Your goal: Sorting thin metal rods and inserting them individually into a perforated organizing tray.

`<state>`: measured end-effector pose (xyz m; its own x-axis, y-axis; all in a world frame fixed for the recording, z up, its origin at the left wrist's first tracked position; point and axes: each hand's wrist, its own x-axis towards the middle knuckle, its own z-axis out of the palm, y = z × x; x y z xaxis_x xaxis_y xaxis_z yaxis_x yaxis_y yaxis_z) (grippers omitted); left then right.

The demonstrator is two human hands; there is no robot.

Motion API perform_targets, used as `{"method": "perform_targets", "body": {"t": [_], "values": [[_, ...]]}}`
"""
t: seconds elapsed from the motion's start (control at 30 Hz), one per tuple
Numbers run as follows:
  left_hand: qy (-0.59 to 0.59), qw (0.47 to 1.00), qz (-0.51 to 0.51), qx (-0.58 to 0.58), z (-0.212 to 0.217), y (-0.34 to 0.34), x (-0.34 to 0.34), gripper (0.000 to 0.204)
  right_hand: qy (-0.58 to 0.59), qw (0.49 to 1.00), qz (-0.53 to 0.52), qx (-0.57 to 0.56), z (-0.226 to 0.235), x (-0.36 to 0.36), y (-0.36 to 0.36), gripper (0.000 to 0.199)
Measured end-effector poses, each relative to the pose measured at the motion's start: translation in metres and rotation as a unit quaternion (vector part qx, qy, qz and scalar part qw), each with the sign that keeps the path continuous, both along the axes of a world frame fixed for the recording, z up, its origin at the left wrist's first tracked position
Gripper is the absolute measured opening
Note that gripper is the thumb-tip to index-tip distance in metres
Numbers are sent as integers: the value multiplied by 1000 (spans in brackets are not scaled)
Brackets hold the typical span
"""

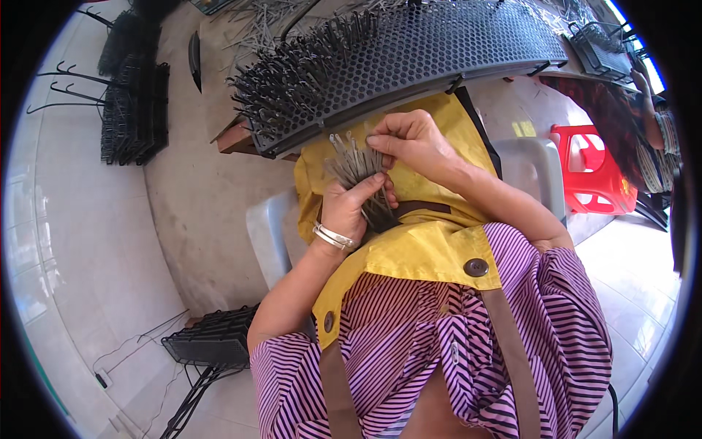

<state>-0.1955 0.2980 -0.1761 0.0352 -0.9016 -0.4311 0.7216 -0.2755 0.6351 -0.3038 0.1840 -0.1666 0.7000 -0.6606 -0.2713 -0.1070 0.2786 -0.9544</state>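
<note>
A bundle of thin grey metal strips (353, 162) fans upward out of my left hand (349, 208), whose fingers are wrapped round its lower part. At the bundle's upper right side, my right hand (409, 145) pinches what looks like the end of one strip between thumb and fingertips. Just beyond both hands stands a black perforated rack (431, 55) full of round holes. Dark thin pieces with bent or looped tips (292, 80) stand crowded in its left part, while the holes farther right show bare.
More loose strips (256, 25) lie heaped behind the rack. Stacked black racks with hooks (135, 110) stand at the left, another black rack (212, 336) lower left. A red stool (592, 172) and another person's arm (647, 110) are at the right. A yellow apron (409, 252) covers my lap.
</note>
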Motion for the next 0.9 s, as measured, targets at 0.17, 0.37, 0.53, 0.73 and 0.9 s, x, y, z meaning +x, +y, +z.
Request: {"method": "perform_targets", "body": {"t": [0.17,0.37,0.53,0.73,0.9], "values": [[-14,999,21,21,-2,2,0,14,20,999,27,-3,-1,-4,4,13],[-41,996,60,60,4,1,-2,13,-55,997,-36,36,-8,-5,9,16],[-57,995,67,44,3,3,-2,12,-39,990,-7,136,-3,-6,5,10],[-123,989,60,55,13,1,-5,13,-24,995,-70,74,-6,-4,8,13],[-152,986,55,32,13,2,-6,15,-44,991,-116,53,-4,-6,1,13]]}}
